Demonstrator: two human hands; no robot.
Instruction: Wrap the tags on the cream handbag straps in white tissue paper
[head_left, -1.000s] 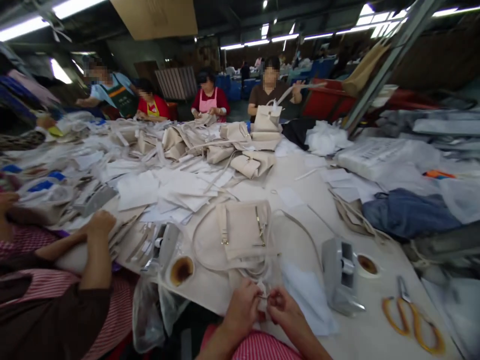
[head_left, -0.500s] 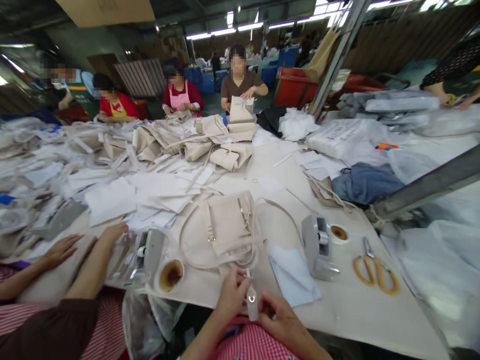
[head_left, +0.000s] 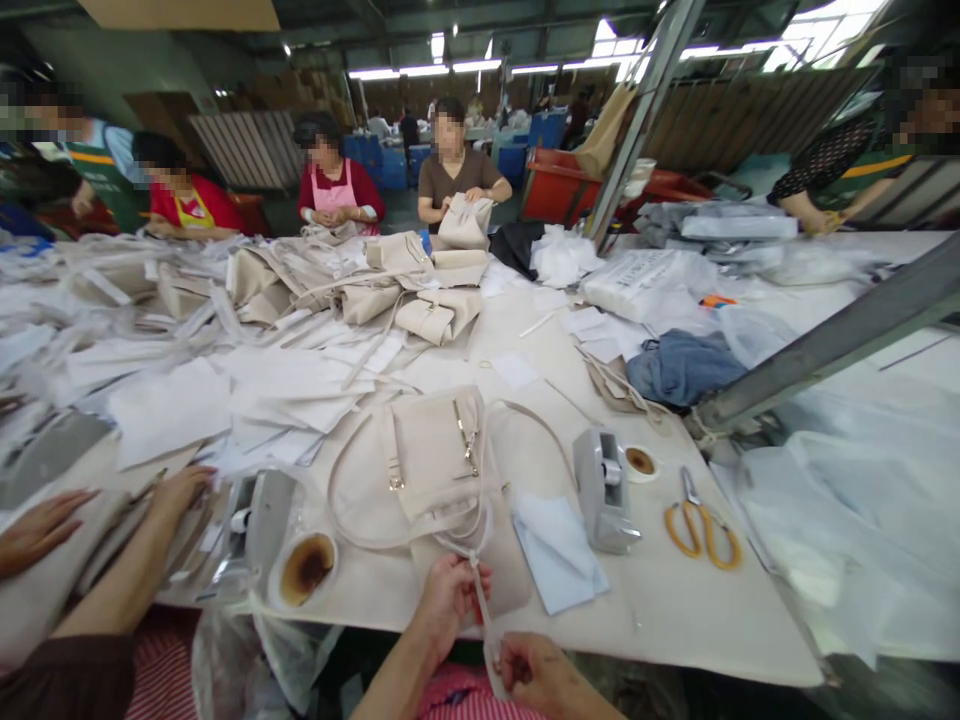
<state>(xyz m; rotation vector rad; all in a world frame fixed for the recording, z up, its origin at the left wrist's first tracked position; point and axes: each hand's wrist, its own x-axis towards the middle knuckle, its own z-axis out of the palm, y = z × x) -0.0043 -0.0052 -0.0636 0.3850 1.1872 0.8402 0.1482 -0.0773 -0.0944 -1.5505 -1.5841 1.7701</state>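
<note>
A cream handbag point(head_left: 439, 460) with gold clasps lies flat on the table point(head_left: 675, 610) in front of me, its long strap looped around it. My left hand point(head_left: 448, 592) pinches a thin cream strap point(head_left: 484, 610) at the bag's near edge. My right hand point(head_left: 529, 672) is closed on the lower end of the same strap, just below the table edge. The strap runs taut between the two hands.
A grey tape dispenser point(head_left: 602, 490) and orange-handled scissors point(head_left: 701, 525) lie right of the bag, a white sheet point(head_left: 559, 550) between. A second dispenser point(head_left: 259, 520) and tape roll point(head_left: 304, 568) sit left. A neighbour's hands point(head_left: 176, 490) rest at left. Several people work across a pile of bags point(head_left: 390, 285).
The view has shifted left and down. My hands have drawn apart, the right dropping below the table edge, and the strap is now stretched between them. The neighbour's hands moved on the table.
</note>
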